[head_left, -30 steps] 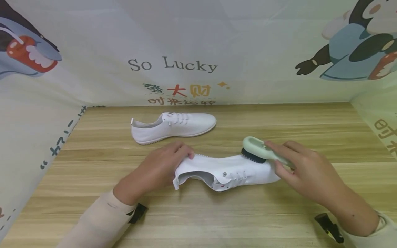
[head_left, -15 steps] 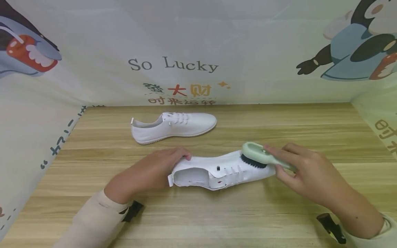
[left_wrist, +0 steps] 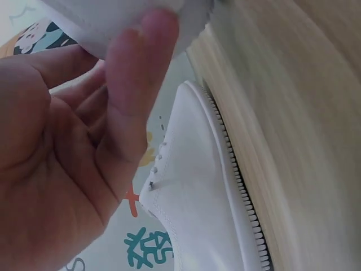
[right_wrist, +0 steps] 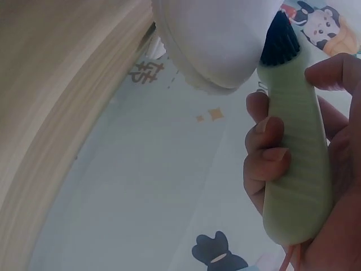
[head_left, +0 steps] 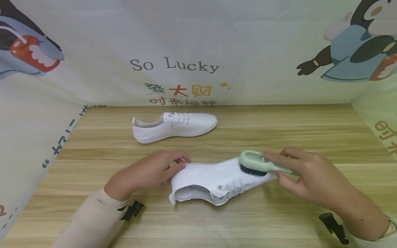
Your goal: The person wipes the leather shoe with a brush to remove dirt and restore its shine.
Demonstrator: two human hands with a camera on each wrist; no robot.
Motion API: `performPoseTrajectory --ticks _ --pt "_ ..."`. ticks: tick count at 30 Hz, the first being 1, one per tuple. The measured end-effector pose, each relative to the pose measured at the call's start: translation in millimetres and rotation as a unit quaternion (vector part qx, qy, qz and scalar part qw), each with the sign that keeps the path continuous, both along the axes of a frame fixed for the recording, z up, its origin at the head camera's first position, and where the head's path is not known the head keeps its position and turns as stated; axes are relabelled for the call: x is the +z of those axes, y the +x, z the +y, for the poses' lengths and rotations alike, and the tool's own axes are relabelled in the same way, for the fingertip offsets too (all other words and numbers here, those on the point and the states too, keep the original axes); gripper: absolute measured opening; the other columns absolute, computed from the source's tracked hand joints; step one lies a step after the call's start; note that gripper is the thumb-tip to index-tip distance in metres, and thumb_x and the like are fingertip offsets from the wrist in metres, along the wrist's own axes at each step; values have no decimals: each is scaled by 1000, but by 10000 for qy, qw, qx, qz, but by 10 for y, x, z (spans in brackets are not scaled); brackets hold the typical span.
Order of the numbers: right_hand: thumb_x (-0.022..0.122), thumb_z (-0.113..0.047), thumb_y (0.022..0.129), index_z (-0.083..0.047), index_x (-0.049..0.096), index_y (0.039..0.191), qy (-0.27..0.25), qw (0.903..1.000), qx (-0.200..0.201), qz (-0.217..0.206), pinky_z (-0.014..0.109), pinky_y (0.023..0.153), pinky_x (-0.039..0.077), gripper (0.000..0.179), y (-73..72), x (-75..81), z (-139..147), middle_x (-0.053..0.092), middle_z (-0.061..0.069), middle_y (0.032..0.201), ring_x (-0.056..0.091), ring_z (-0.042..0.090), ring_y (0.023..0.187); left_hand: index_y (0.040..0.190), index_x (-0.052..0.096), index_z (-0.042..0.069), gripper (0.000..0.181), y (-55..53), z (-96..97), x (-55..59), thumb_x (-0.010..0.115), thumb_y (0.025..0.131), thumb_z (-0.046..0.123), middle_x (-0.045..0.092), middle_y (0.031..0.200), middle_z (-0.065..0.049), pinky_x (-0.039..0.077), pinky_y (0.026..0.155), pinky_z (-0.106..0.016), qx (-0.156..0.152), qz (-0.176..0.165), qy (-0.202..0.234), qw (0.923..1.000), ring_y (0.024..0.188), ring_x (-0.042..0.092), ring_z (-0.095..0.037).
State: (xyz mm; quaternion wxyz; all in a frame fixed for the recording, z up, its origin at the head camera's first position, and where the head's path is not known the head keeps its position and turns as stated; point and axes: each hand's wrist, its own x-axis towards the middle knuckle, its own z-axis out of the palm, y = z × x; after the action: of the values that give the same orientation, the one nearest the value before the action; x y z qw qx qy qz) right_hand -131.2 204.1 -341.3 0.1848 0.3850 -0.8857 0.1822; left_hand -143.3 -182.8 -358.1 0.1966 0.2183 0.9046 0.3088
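A white lace-up shoe point(head_left: 201, 179) is tipped on its side, its opening turned toward me and its toe to the right. At the heel end, my left hand point(head_left: 155, 170) holds it between thumb and fingers; the left wrist view shows the thumb point(left_wrist: 138, 73) against the white upper. My right hand point(head_left: 313, 172) grips the pale green handle of a shoe brush point(head_left: 252, 160). Its black bristles point(head_left: 252, 170) press on the shoe's upper near the toe. In the right wrist view several fingers curl round the handle point(right_wrist: 296, 169).
A second white shoe point(head_left: 186, 125) stands upright on its sole behind the held one, toe to the right. The wood-grain table point(head_left: 310, 131) meets a printed cloth backdrop point(head_left: 263, 69) at the back and both sides.
The held shoe has rolled up toward me, then back onto its side, and come slightly nearer. My left thumb has come into view on it. The brush has moved down across the upper toward me.
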Motion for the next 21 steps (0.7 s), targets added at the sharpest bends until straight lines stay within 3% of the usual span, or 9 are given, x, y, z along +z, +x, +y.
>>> performPoseTrajectory --ticks 5,11,15,21 --pt "69 -17 80 -22 71 125 38 9997 235 79 11 50 33 45 18 2 -57 67 -3 95 40 -4 60 121 70 13 24 -25 -60 -18 58 102 22 71 92 2 53 56 -26 -126 -200 216 9995 59 62 -9" --pt "61 -23 93 -24 66 133 513 9980 368 103 20 57 41 40 46 35 -248 62 -3 100 47 4 72 122 70 9 26 -31 -85 -27 59 101 20 72 92 -2 55 55 -28 -144 -362 452 9982 57 63 -10" --pt "61 -24 93 -24 65 134 721 9963 451 95 23 60 44 40 53 35 -384 62 -1 100 49 6 75 121 71 10 25 -47 -97 -42 60 101 21 72 90 -2 55 54 -28 -148 -380 524 9978 56 62 -10" --pt "64 -26 92 -26 64 135 1023 9932 548 26 28 64 46 43 68 25 -623 63 0 100 52 9 77 120 71 11 24 -80 -95 -67 62 100 22 67 74 2 53 51 -28 -226 -361 544 9976 53 59 -10"
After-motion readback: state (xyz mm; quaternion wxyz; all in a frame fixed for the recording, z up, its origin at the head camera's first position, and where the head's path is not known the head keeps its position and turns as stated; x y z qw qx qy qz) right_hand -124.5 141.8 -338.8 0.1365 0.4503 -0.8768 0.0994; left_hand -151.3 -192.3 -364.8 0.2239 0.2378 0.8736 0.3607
